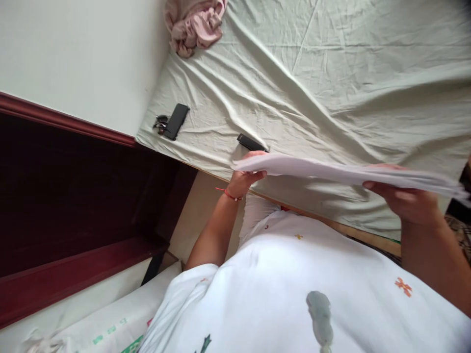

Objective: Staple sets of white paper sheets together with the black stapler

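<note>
The papers are white (the bracelet, red).

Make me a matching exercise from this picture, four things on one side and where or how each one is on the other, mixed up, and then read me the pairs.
Things:
1. White papers
2. Pink cloth
3. Red bracelet
4. Pale sheet

Place or state:
A. Bunched in a heap
B. Around the left wrist
C. Spread out, creased
D. Held by left hand and right hand

Pairs: 1-D, 2-A, 3-B, 4-C
</note>
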The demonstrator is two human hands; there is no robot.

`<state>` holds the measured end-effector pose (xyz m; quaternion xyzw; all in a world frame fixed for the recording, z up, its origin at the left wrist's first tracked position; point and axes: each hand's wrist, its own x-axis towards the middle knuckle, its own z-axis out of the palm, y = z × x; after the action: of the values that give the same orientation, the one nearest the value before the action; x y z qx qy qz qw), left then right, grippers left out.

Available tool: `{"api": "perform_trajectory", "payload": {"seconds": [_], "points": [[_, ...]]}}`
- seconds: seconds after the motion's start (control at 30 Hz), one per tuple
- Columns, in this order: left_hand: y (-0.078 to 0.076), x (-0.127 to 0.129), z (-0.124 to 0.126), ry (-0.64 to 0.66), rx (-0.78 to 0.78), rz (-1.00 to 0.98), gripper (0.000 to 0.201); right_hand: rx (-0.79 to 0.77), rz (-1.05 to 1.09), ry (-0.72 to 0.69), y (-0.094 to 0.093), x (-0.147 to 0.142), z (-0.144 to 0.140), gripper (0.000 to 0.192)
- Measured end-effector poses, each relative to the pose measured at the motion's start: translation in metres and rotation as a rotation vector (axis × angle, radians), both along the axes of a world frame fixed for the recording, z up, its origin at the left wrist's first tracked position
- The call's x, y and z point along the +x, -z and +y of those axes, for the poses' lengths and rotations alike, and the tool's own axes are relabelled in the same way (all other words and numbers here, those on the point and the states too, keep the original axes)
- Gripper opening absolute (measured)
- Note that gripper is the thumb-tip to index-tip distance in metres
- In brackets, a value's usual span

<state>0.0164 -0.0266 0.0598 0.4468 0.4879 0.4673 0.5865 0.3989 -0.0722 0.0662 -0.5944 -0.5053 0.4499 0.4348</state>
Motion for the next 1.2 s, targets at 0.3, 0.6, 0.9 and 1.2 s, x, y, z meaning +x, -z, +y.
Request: {"api": "perform_trajectory", "payload": {"seconds": [0.3,0.6,0.9,1.2], "points": [[0.018,0.0,0.011,0.024,0.015,0.08,0.043,-0.005,-0.085,0.096,0.008,-0.008,0.018,0.037],[0.038,-0.003,0.011,0.158,-0.088,0.24,0.054,-0.07,0.015,0.038,0.023,-0.002,0.018,0.035],[0.02,-0.003,0.011,0.153,0.009,0.238,0.058,-0.004,-0.092,-0.079,0.009,-0.003,0.02,0.039],[0.023,-0.008,0.007,0.11,-0.107,0.201,0.061,-0.084,-0.057,-0.097,-0.004,-0.01,0.023,0.043]]}}
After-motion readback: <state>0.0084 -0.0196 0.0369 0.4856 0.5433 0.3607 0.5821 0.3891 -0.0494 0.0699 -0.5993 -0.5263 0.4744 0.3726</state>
